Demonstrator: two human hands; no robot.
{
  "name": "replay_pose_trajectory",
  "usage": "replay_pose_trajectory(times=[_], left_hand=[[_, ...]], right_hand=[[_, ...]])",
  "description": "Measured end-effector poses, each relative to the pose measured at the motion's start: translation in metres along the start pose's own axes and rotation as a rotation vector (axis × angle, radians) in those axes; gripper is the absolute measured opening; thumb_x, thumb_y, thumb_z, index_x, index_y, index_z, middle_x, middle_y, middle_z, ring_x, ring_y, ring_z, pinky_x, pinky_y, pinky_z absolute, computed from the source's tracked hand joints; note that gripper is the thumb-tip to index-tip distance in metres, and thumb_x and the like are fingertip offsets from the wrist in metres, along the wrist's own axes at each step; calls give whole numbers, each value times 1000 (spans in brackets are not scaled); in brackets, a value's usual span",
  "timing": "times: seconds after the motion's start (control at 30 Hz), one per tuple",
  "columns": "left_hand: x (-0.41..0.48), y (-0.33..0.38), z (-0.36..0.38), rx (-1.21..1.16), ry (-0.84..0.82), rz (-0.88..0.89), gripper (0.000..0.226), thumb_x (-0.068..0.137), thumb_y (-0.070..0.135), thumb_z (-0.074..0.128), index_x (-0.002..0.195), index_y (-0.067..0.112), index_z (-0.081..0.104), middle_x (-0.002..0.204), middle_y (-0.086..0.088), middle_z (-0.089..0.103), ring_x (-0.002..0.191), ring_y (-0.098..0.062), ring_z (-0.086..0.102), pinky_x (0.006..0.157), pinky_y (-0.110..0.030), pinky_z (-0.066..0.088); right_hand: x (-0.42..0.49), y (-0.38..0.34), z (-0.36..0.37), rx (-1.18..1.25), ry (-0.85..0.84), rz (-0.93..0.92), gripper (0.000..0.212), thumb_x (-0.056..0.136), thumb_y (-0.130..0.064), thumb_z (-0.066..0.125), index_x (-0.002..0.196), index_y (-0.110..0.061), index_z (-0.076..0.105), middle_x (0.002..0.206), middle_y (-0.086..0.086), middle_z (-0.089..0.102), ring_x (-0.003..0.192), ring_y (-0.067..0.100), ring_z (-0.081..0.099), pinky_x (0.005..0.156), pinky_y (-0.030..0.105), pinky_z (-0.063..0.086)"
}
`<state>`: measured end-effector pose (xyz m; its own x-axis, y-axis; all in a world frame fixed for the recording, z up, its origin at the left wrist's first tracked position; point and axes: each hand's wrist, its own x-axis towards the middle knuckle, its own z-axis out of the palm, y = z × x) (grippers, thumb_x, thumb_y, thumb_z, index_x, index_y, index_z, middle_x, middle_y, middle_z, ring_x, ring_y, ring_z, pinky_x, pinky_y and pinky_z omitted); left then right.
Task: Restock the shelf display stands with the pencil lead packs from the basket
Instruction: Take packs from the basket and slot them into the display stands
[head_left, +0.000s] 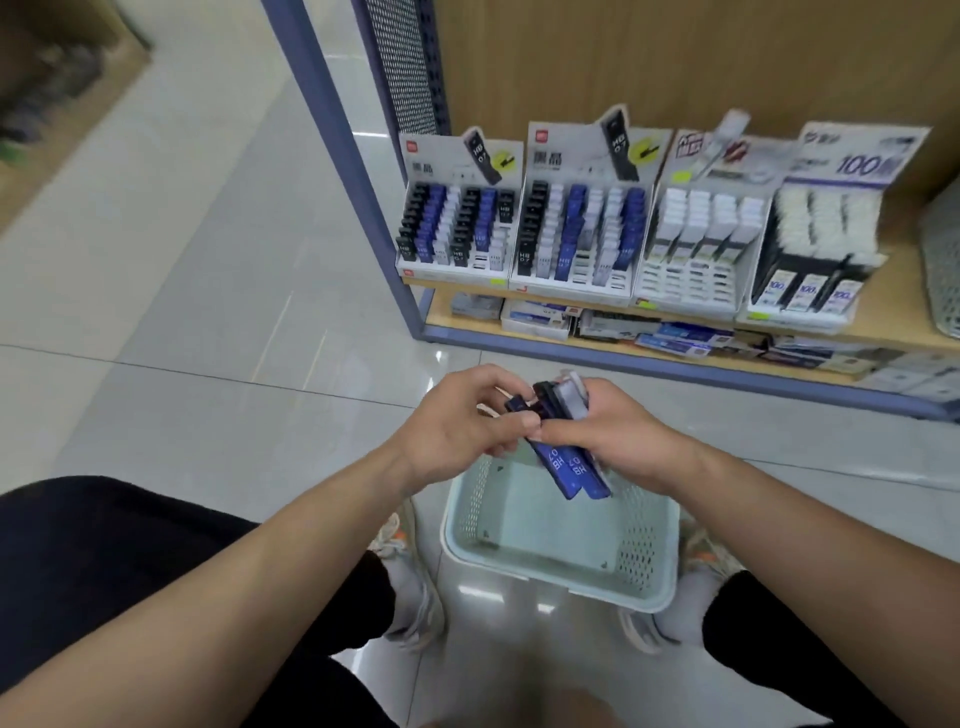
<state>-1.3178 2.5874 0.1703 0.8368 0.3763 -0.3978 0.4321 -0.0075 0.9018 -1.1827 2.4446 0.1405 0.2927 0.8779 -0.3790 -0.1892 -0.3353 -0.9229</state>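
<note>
Head view, looking down over both forearms

- Right hand (618, 436), centre of the frame: fingers curled round a bundle of pencil lead packs (566, 467), thumb clamped across the front. Bundle tilted, with its lower ends pointing down into the basket's opening. Colours in the bundle: blue marked "HB 0.7", black, and pale grey or white. Exact count not readable.
- Left hand (457, 421), just left of the bundle: fingers bent, thumb and forefinger pinching the upper end of a dark pack at the bundle's left side. Thumb tips of the two hands touch or nearly touch; cannot tell which.
- Basket (641, 545): pale green, perforated walls, on the floor directly under the hands, between two grey shoes (415, 587).
- Shelf (883, 312), upper right of the frame: wooden board in a blue frame, four display stands in a row.
- First stand (447, 273), far left: black, blue and white packs in columns, the right-hand columns lower.
- Second stand (566, 288): same colours, fuller.
- Third stand (691, 150): white packs only, front rows bare.
- Fourth stand (857, 150): dark body, white packs, "100" on the header card.
- Flat boxes (675, 332) lie on the lower board beneath the stands.
- Second mesh basket (943, 260) at the right edge, on the same shelf.
- Floor (208, 312): glossy pale tiles
</note>
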Motion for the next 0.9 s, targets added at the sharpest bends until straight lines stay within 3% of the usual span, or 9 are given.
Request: replay_pose_trajectory(times=[0.07, 0.17, 0.23, 0.3, 0.4, 0.5, 0.63, 0.8, 0.9], left_hand=[[-4, 17, -3, -36, 12, 29, 15, 88, 2, 75, 97, 11, 67, 79, -11, 62, 60, -18, 65, 60, -24, 56], [-7, 34, -9, -108, 81, 37, 16, 87, -2, 75, 92, 9, 65, 73, -7, 65, 58, -15, 68, 59, -23, 57], [-8, 41, -12, -201, 127, 19, 17, 85, -2, 77, 89, 8, 63, 68, -5, 66, 59, -17, 70, 59, -23, 58], [-9, 46, -11, -280, 154, 6, 19, 84, -4, 77, 86, 7, 61, 68, -6, 67, 59, -19, 70, 58, -23, 58], [-6, 52, -4, -307, 138, -5, 21, 85, -5, 75, 85, 7, 58, 72, -10, 67, 60, -20, 70, 58, -23, 58], [-1, 57, 4, -178, 20, -11, 22, 85, 0, 77, 93, 9, 59, 71, -7, 69, 60, -16, 67, 57, -22, 56], [8, 62, 14, 85, -144, 17, 38, 83, 7, 79, 112, 24, 62, 81, 4, 70, 60, -8, 59, 57, -17, 44], [26, 66, 21, 174, -229, 83, 77, 84, 2, 78, 142, 36, 40, 97, 0, 63, 62, -18, 61, 62, -19, 47], [40, 70, 11, 201, -233, 109, 71, 86, 0, 76, 135, 39, 43, 96, -5, 61, 61, -23, 62, 60, -23, 49]], right_hand=[[-9, -12, -5, 33, 47, 1, 36, 76, -21, 78, 100, 3, 67, 86, 10, 69, 79, 17, 63, 73, 27, 52], [-19, -23, -20, 21, 157, -19, 18, 81, -14, 80, 91, -5, 68, 82, 7, 68, 76, 18, 65, 70, 26, 52], [-26, -28, -32, 71, 216, -16, 15, 84, -7, 77, 92, -6, 65, 85, 12, 70, 75, 28, 72, 67, 27, 56], [-34, -35, -41, 130, 245, -1, 19, 82, -8, 79, 92, -7, 63, 82, 10, 71, 72, 32, 75, 56, 23, 53], [-38, -48, -50, 73, 289, -10, 31, 73, -20, 82, 92, -8, 61, 74, 11, 71, 70, 26, 74, 57, 25, 53], [-36, -60, -60, 1, 352, -43, 23, 80, -18, 82, 90, -8, 64, 70, 15, 71, 65, 20, 71, 55, 25, 52], [-29, -72, -65, -80, 358, -68, 14, 84, -16, 80, 82, -12, 66, 67, 9, 70, 62, 17, 69, 56, 26, 53], [-11, -73, -65, -108, 348, -61, 15, 85, -18, 78, 87, -11, 66, 70, 6, 72, 62, 17, 70, 56, 24, 53], [-2, -73, -75, -124, 377, -28, 19, 84, -20, 80, 89, -11, 65, 71, 3, 72, 63, 19, 72, 54, 23, 53]])
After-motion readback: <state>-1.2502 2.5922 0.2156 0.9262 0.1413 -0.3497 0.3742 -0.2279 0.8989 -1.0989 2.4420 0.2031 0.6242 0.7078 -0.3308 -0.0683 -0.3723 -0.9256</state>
